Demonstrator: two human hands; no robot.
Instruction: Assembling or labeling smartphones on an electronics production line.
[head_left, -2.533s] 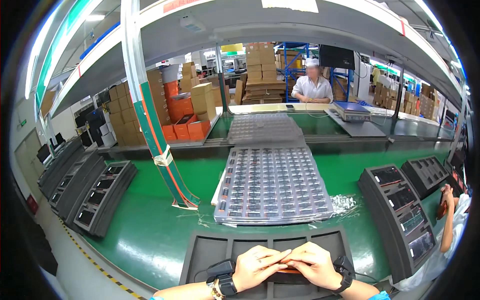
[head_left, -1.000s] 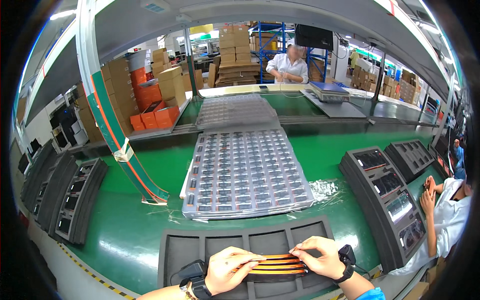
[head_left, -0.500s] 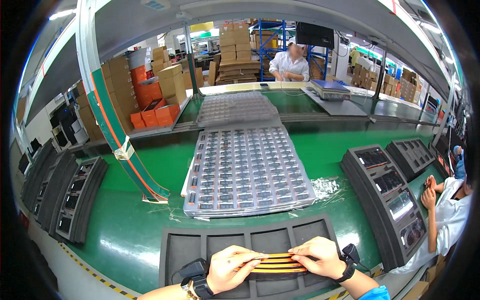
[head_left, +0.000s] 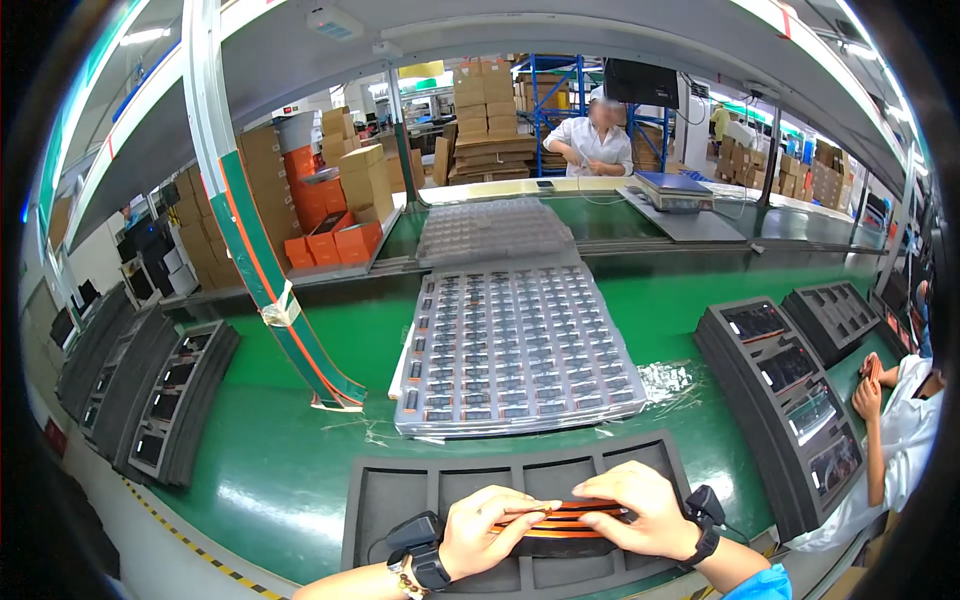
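Note:
A stack of thin dark strips with orange edges [head_left: 572,530] lies across the middle of a black foam tray [head_left: 480,464] with several compartments. My left hand [head_left: 492,532] pinches the end of a strip at the stack's left side between thumb and fingertips. That end looks slightly raised. At the right end, my right hand [head_left: 645,512] grips the stack, thumb on the near side and fingers over the far side. What the strips are cannot be told. Just beyond stands a clear plastic tray [head_left: 520,425] holding rows of small dark parts with orange edges.
Stacked foam trays holding dark flat devices stand at the left [head_left: 180,400] and right [head_left: 765,390]. A taped post [head_left: 262,265] rises left of the clear tray. At the right, a co-worker's hand [head_left: 868,398] handles something. Another person [head_left: 592,140] is across the bench.
My left fingers have shifted and now pinch a strip end at the stack. My right fingers have lifted slightly and spread along it. The whole view has shifted a little.

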